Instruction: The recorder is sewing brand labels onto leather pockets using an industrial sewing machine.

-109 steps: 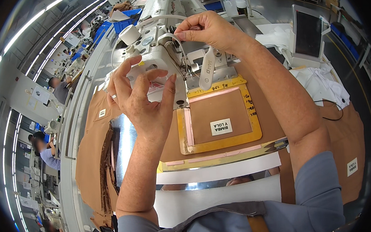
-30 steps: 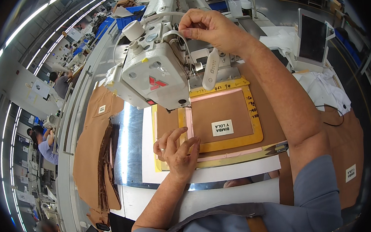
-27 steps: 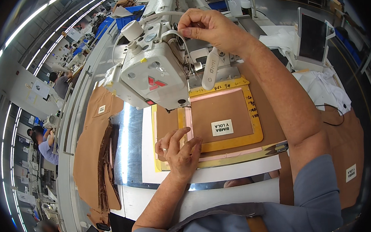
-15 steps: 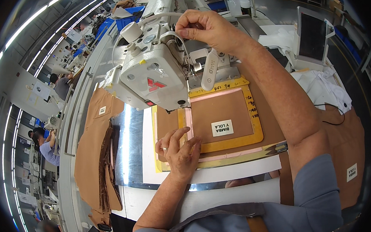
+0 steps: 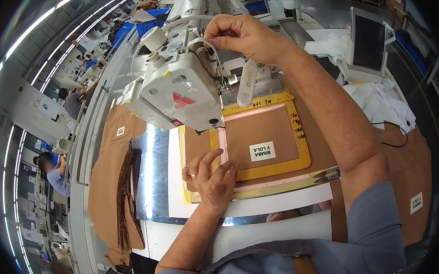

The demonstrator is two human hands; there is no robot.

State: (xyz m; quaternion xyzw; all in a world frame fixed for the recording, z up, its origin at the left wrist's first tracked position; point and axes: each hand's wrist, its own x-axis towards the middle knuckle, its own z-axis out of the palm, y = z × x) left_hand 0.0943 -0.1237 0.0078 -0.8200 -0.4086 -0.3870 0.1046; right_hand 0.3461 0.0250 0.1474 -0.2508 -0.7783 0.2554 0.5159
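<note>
Left of the machine (image 5: 164, 97) lies a fabric stack (image 5: 107, 194). Mostly right of it, a frame (image 5: 274, 169) surrounds a label (image 5: 262, 151); farther right stands a screen (image 5: 368, 45).

Workshop with industrial sewing machine (image 5: 159, 101)

sewing machine head (image 5: 177, 97): glossy painted metal | frame (image 5: 272, 171): smooth, plastic-looking | brown panel (image 5: 264, 126): matt, leather-like | table plate (image 5: 151, 184): mirror-bright metal | white sheet (image 5: 269, 202): matt, paper-like | screen (image 5: 367, 42): smooth, glossy
</note>
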